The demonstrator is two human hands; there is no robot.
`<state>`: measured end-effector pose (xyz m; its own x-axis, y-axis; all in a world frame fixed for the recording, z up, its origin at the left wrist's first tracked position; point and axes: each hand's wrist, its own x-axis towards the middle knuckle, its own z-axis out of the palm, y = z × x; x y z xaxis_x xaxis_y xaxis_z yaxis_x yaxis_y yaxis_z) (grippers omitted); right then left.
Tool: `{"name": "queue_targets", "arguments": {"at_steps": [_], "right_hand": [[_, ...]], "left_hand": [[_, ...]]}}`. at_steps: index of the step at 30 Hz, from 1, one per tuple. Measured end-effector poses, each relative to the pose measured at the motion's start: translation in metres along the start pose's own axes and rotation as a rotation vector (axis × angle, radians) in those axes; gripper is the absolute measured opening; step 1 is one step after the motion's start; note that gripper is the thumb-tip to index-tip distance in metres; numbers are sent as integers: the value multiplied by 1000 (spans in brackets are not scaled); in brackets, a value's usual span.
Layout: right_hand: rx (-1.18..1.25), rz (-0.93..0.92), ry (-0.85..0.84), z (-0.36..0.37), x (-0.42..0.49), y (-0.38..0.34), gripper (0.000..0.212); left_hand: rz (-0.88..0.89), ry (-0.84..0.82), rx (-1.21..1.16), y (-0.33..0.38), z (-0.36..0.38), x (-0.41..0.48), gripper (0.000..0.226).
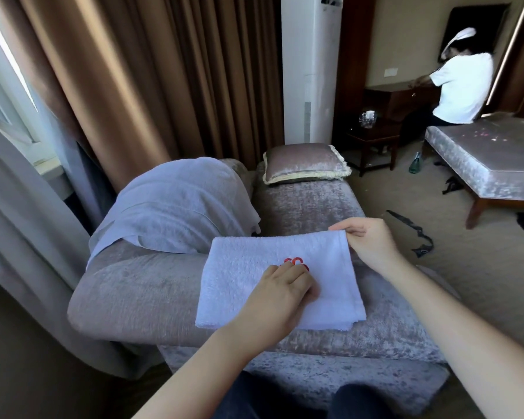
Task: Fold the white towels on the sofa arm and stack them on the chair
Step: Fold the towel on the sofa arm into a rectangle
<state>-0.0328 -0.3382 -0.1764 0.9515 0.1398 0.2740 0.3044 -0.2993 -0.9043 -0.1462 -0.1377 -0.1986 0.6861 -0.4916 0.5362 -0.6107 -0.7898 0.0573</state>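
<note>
Soft daylight enters from the window [0,86] at left (blown out), edges bowed, far person [457,83] motion-blurred.

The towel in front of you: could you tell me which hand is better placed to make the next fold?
Probably the right: the right hand pinches the far right corner of the towel and could carry it across, while the left hand rests on its middle, pinning it.

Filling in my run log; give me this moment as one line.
phase: folding | left hand: presses folded towel | right hand: pinches its far corner | draped towel: unfolded on sofa arm
</note>
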Motion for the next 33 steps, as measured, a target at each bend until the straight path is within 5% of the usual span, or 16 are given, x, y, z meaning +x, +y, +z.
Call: {"name": "queue_targets", "arguments": {"at_steps": [5,8,11,14,19,23,26,29,33], "right_hand": [[-43,84,-110,0,-3,6,27],[149,294,-89,-4,-4,-2,24],[26,270,-90,5,-8,-4,45],[-206,139,-52,19,-10,-3,35],[-308,45,110,33,-6,1,9],[-432,31,135,39,-10,2,21],[-672,-85,174,37,-20,-12,30],[-681,-317,163,51,-45,-26,36],[-813,-372,17,67,-66,-3,67]], "left_hand": [[-192,-30,-371,-14,-26,-1,22],[-432,151,-232,-64,-44,3,29],[-644,-22,-43,-108,-47,7,28],[-792,-189,-92,-123,-43,11,35],[-774,18,-42,-120,-39,12,36],[-732,123,102,-113,-36,4,31],[-503,207,184,-93,-41,2,41],[-338,123,153,-60,-25,-5,54],[-342,-77,264,-37,5,-29,70]]}}
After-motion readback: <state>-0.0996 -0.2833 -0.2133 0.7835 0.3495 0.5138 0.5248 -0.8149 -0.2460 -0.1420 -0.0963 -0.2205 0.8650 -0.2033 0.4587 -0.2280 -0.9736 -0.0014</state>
